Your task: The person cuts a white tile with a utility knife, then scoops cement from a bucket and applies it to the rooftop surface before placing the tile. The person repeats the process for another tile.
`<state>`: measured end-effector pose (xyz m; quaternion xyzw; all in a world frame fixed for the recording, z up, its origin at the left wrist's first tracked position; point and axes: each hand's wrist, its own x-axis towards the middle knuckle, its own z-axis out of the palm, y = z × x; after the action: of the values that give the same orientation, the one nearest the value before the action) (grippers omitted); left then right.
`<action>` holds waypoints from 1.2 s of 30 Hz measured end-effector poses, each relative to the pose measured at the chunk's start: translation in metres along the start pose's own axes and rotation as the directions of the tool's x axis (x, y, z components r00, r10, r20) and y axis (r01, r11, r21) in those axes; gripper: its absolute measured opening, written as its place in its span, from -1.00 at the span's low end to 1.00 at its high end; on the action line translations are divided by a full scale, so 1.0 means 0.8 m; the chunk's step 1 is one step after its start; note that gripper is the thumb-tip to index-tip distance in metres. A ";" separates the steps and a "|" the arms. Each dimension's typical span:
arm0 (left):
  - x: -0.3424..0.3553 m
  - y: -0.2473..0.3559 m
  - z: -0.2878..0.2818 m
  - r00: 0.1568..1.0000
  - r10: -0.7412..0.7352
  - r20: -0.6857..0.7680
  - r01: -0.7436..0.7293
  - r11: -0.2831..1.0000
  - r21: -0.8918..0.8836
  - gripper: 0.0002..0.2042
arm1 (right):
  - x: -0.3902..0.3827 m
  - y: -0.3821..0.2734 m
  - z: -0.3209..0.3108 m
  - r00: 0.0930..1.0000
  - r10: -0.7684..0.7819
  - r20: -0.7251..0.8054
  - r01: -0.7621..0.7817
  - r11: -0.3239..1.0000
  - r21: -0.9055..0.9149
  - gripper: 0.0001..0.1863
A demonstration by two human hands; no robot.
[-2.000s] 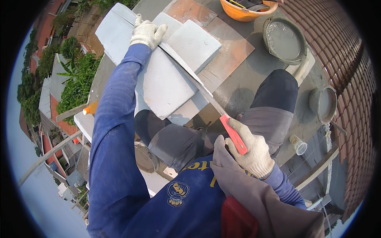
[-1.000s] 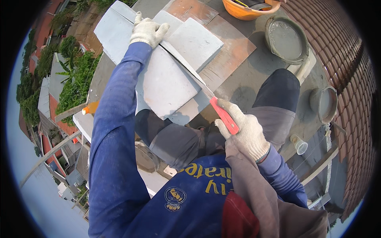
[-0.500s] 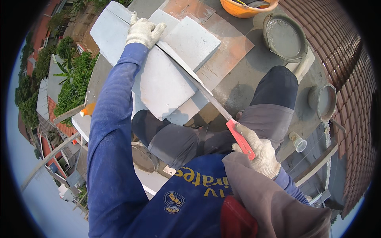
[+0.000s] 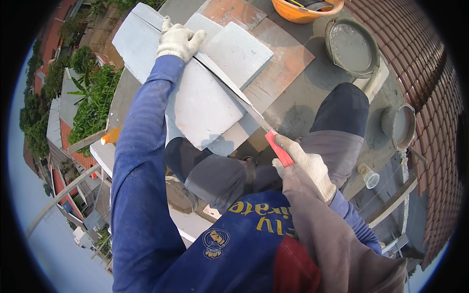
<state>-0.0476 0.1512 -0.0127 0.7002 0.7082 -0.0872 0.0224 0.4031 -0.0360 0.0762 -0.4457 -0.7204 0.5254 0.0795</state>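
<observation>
Handsaw (image 4: 273, 139) gripped in right hand (image 4: 309, 168); round bucket (image 4: 362, 74) holds grey slurry (image 4: 351, 48); left hand (image 4: 178, 43), thumb spread, on smooth white slab (image 4: 207, 105).

The red-handled saw (image 4: 280, 149) slants down to the right, its straight metal blade (image 4: 258, 117) meeting the long whitish slab (image 4: 207, 105). The slab lies flat, a thin dark line at its far end.

Saw handle (image 4: 279, 149) is red, blade (image 4: 260, 118) grey. Panel (image 4: 207, 110) is white. I note left glove (image 4: 177, 43) and right glove (image 4: 311, 168) off-white, left sleeve (image 4: 140, 139) blue, basin (image 4: 304, 13) orange; roof tiles (image 4: 391, 41) brown in repeating rows.
</observation>
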 end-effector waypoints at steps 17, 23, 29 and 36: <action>0.003 0.004 0.005 0.992 -0.048 0.117 0.047 0.999 0.009 -0.24 | -0.058 -0.016 -0.059 0.968 0.139 0.209 -0.165 0.980 0.111 -0.28; 0.009 -0.002 0.007 0.995 -0.021 0.099 0.024 0.999 -0.034 -0.24 | -0.006 -0.032 -0.045 0.964 0.214 0.158 -0.205 0.976 -0.072 -0.31; 0.008 -0.003 0.022 0.997 -0.063 0.053 0.064 0.998 -0.027 -0.21 | -0.061 0.002 -0.048 0.978 0.156 0.139 -0.165 0.985 0.052 -0.29; -0.008 0.000 0.013 0.998 -0.059 0.035 0.061 0.997 -0.056 -0.20 | 0.014 -0.051 -0.040 0.909 0.348 0.230 -0.315 0.934 -0.169 -0.29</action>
<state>-0.0481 0.1430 -0.0221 0.6762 0.7306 -0.0794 0.0515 0.3923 -0.0078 0.1197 -0.4942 -0.6705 0.5370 -0.1335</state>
